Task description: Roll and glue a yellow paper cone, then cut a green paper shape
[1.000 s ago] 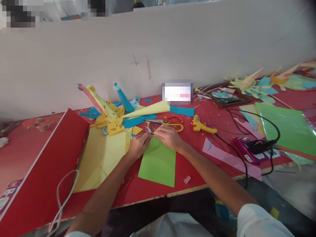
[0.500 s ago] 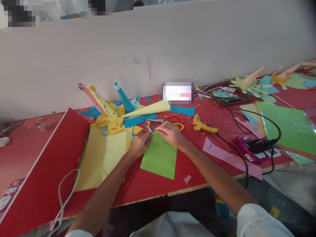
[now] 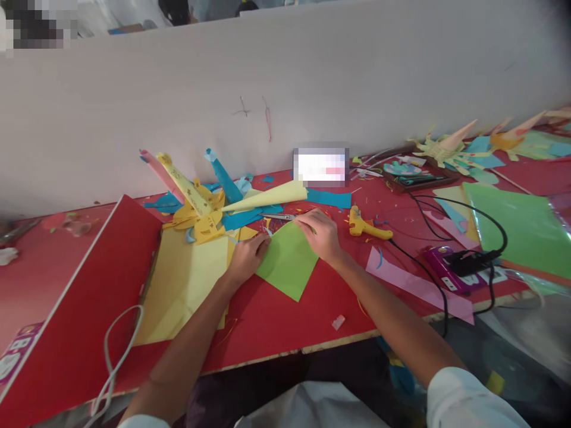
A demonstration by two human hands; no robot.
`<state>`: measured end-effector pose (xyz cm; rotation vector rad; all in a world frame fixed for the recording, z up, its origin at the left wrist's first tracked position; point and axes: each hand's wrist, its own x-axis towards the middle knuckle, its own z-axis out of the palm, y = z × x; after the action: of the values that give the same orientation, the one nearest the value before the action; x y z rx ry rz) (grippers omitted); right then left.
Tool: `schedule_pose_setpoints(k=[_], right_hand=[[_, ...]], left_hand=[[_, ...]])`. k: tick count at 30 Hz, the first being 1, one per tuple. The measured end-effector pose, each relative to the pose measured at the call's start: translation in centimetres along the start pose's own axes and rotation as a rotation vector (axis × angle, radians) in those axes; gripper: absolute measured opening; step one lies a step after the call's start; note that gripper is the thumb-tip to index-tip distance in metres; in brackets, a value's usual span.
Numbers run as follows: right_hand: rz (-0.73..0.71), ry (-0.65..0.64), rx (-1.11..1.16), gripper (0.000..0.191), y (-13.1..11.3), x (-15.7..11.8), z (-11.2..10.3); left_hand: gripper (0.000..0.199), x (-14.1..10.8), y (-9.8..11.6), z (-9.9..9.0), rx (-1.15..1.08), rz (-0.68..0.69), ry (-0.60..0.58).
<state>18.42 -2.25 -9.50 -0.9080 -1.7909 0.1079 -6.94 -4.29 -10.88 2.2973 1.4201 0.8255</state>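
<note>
A sheet of green paper (image 3: 289, 264) lies turned at an angle on the red table, its far edge lifted slightly into a curve. My left hand (image 3: 248, 257) is closed at its left edge, fingers curled and gripping the paper. At the upper right corner, my right hand (image 3: 320, 233) pinches the sheet between thumb and fingers. Just beyond the hands are scissors (image 3: 281, 217), their handles mostly hidden behind my right hand. A rolled pale yellow paper cone (image 3: 267, 197) lies behind them.
Left of my hands are yellow sheets (image 3: 187, 285) and a red upright panel (image 3: 84, 297). Decorated paper cones (image 3: 191, 184) stand at the back. A yellow glue gun (image 3: 368, 226), a pink strip (image 3: 414, 285) and a purple box (image 3: 450, 268) with black cables lie right.
The green paper has turned, its near corner swinging toward the middle. My right hand has moved slightly up and right with its corner; my left hand has shifted slightly left.
</note>
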Motion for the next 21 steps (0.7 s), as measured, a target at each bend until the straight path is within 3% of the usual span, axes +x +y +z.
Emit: schedule_pose_setpoints(k=[6, 16, 21], right_hand=[[0.109, 0.123, -0.019, 0.033, 0.4, 0.6, -0.9], [0.296, 0.126, 0.029, 0.043, 0.8, 1.0, -1.7], [0.421, 0.264, 0.086, 0.042, 2.0, 1.3, -2.3]], left_hand=[[0.021, 0.3, -0.3, -0.5, -0.006, -0.076, 0.072], [0.02, 0.3, -0.3, -1.2, 0.026, -0.152, 0.174], [0.016, 0.4, -1.0, -1.7, 0.0, -0.191, 0.21]])
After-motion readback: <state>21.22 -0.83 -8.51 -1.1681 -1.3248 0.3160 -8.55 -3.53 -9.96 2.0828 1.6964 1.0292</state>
